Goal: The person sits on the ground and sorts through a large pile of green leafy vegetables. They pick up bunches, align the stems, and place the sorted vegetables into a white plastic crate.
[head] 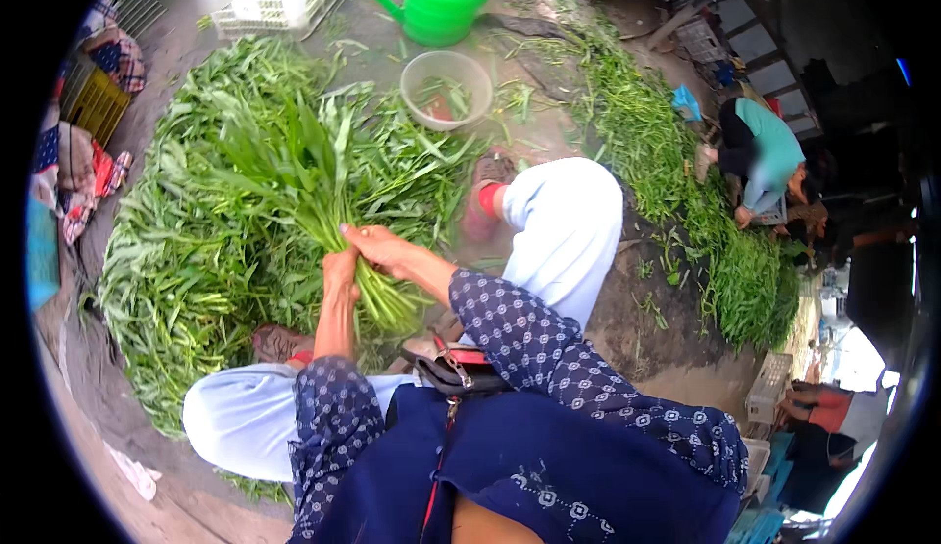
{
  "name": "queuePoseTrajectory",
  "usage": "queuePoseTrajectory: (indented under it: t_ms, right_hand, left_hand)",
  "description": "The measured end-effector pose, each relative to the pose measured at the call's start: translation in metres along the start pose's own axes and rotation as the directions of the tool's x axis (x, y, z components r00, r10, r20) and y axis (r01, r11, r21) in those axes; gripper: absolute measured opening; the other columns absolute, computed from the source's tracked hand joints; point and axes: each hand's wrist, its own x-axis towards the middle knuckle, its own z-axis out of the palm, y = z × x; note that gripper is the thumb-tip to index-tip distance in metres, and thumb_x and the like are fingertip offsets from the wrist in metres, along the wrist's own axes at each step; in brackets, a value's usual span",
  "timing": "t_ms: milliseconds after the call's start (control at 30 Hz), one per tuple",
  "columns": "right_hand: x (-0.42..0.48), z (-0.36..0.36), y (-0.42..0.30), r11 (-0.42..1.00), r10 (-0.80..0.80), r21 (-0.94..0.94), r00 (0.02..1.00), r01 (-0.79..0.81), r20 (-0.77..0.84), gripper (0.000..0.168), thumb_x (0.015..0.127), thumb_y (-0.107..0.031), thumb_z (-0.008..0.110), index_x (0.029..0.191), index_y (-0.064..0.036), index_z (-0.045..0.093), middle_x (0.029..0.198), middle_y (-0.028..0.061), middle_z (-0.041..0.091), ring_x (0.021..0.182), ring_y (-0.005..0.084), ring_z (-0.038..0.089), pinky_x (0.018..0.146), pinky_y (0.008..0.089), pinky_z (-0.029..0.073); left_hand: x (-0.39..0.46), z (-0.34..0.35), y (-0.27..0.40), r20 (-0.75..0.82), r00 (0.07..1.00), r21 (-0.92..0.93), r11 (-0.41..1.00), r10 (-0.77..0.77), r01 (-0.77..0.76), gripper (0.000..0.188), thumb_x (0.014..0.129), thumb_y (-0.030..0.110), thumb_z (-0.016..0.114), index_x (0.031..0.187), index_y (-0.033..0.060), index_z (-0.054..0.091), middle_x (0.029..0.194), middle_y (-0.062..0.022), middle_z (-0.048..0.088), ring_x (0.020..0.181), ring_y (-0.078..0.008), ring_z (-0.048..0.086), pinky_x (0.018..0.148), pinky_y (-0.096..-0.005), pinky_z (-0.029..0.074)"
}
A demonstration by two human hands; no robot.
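A bunch of leafy green vegetable stems (386, 301) is held in both hands, its leaves fanning away to the upper left and its cut ends pointing toward my lap. My left hand (340, 268) closes round the stems from the left side. On the other side, my right hand (378, 246) grips the same stems, its thumb touching the bunch just above the left hand. Beneath and around the bunch spreads a large heap of loose leafy greens (198, 250). Some fingers are hidden behind the stems.
A clear plastic bowl (446, 119) holding leaf scraps stands beyond the heap, near a green watering can (441, 4) and a white plastic crate (272, 0). More greens (639, 125) lie in a long row at right, where a co-worker (768, 140) bends over. My shoes flank the near heap.
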Motion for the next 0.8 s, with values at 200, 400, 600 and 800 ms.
queuePoseTrajectory:
  t_ms: [200, 400, 600, 800]
  right_hand:
    - [0.007, 0.003, 0.049, 0.993, 0.010, -0.121, 0.999, -0.015, -0.038, 0.074, 0.092, -0.047, 0.060, 0.138, 0.005, 0.036, 0.124, 0.0193, 0.055, 0.101, 0.0223, 0.061, 0.073, 0.0324, 0.056]
    - [0.003, -0.025, 0.039, 0.995, 0.094, -0.030, 0.992, -0.092, 0.088, 0.059, 0.089, -0.027, 0.068, 0.136, -0.004, 0.041, 0.114, 0.0113, 0.061, 0.092, 0.0186, 0.064, 0.070, 0.0323, 0.057]
    - [0.003, -0.030, 0.039, 0.986, 0.108, -0.126, 0.994, -0.105, 0.020, 0.029, 0.091, -0.021, 0.065, 0.112, -0.001, 0.059, 0.096, 0.0083, 0.066, 0.079, 0.0178, 0.064, 0.068, 0.0332, 0.055]
    - [-0.009, -0.017, 0.015, 0.979, 0.125, -0.151, 0.990, -0.135, -0.072, 0.020, 0.093, -0.014, 0.059, 0.106, 0.002, 0.061, 0.091, 0.0124, 0.068, 0.073, 0.0201, 0.066, 0.064, 0.0358, 0.055]
  left_hand:
    - [0.028, -0.017, -0.037, 0.285, 0.918, -0.446, 0.809, -0.277, 0.383, 0.054, 0.085, 0.047, 0.069, 0.112, 0.0019, 0.058, 0.098, -0.0152, 0.064, 0.081, -0.0293, 0.064, 0.070, -0.0464, 0.056]
    - [0.011, -0.019, -0.041, 0.381, 0.920, -0.582, 0.750, -0.088, 0.313, 0.031, 0.095, 0.026, 0.059, 0.114, 0.0030, 0.057, 0.105, -0.0123, 0.063, 0.094, -0.0269, 0.063, 0.082, -0.0471, 0.055]
    - [-0.011, -0.013, -0.049, 0.165, 0.986, -0.463, 0.883, -0.002, 0.079, 0.023, 0.096, 0.018, 0.056, 0.111, 0.0012, 0.057, 0.097, -0.0102, 0.065, 0.082, -0.0245, 0.065, 0.076, -0.0428, 0.057]
    - [-0.008, -0.014, -0.055, 0.287, 0.955, -0.628, 0.738, -0.078, 0.249, 0.025, 0.091, 0.017, 0.061, 0.109, -0.0012, 0.058, 0.100, -0.0139, 0.066, 0.086, -0.0263, 0.067, 0.077, -0.0440, 0.058]
